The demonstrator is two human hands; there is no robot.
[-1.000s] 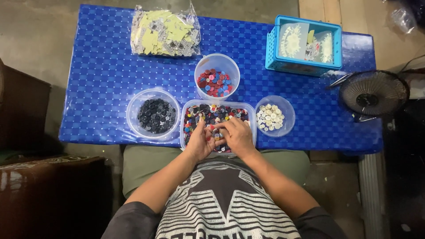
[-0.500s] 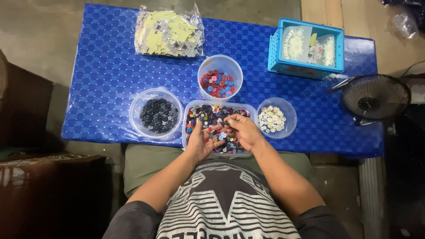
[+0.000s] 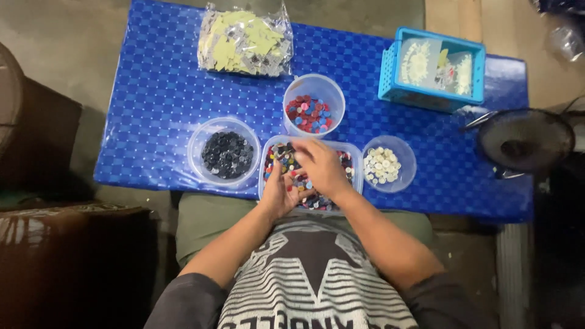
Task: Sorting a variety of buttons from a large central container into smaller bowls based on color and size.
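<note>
A clear rectangular tray [image 3: 352, 159] full of mixed coloured buttons sits at the near edge of the blue table [image 3: 152, 91]. Both my hands are in it. My left hand [image 3: 279, 190] rests at the tray's near left side, fingers stretched up over the buttons, and I see nothing gripped in it. My right hand [image 3: 323, 166] hovers palm down over the tray's middle with curled fingers. They hide whatever lies under them.
A round tub of black buttons [image 3: 226, 153] stands left of the tray, a small tub of white buttons [image 3: 384, 164] right of it, and a tub of red and blue buttons [image 3: 312, 111] behind it. Farther back lie a bag of yellowish pieces [image 3: 244, 42] and a blue basket [image 3: 432, 70]. A fan [image 3: 524, 141] sits at the right.
My right hand has moved from the tray's right side, near the white buttons, leftward to the tray's middle. My left hand has barely moved.
</note>
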